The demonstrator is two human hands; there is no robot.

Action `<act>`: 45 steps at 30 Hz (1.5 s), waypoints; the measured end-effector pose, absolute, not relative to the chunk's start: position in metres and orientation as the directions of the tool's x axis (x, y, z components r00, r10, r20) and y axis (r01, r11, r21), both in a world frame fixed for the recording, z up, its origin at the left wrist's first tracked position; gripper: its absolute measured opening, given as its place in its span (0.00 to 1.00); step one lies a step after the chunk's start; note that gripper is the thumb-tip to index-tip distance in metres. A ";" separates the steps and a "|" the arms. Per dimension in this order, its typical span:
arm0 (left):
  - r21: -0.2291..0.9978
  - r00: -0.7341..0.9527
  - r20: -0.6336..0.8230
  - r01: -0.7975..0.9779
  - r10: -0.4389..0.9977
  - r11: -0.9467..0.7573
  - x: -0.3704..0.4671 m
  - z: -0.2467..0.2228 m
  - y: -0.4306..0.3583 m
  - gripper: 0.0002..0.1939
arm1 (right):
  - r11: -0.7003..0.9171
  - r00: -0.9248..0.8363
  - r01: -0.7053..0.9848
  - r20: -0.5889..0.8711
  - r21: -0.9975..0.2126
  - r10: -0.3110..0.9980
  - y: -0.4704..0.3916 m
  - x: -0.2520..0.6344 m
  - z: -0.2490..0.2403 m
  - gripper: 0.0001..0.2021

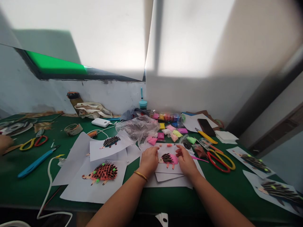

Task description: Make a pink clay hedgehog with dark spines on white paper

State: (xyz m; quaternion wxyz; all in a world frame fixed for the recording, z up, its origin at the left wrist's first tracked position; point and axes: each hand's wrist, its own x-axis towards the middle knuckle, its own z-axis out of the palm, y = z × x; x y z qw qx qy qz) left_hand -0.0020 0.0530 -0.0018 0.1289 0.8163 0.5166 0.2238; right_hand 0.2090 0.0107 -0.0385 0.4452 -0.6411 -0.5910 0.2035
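Observation:
A white paper sheet (165, 169) lies before me with a clay hedgehog (169, 159) on it, pink-bodied with dark spines and small orange feet. My left hand (149, 159), a gold bangle at its wrist, grips the sheet's left side with curled fingers. On the opposite side my right hand (187, 161) is closed at the sheet's right edge, its thumb and forefinger bent close to the hedgehog's back. Small orange clay bits (169, 145) sit near the sheet's top. More white paper (199, 173) is layered underneath.
Clay packets (161, 136) and a crumpled plastic bag (139, 126) lie behind the sheet. Red-and-yellow scissors (220, 160), a yellow cutter (207, 136) and a phone (206, 127) are rightward. Leftward lie an orange clay hedgehog (104, 173), blue pliers (38, 162) and a white cable (49, 176). Another person's hand (5, 143) shows far left.

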 end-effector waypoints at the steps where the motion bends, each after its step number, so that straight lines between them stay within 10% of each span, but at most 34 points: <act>1: 0.443 0.366 0.234 0.785 0.901 -0.434 -0.002 -0.002 0.053 0.15 | 0.097 0.220 0.572 0.266 -0.815 0.938 0.011 0.209 -0.040 0.27; 15: 0.391 0.406 0.182 0.806 0.895 -0.445 -0.001 -0.001 0.053 0.11 | 0.221 0.051 0.709 0.361 -0.669 0.931 0.008 0.204 -0.023 0.04; 45: 0.419 0.418 0.159 0.792 0.894 -0.445 0.000 0.000 0.050 0.17 | 0.253 -0.057 0.737 0.315 -0.626 0.947 0.004 0.205 -0.021 0.05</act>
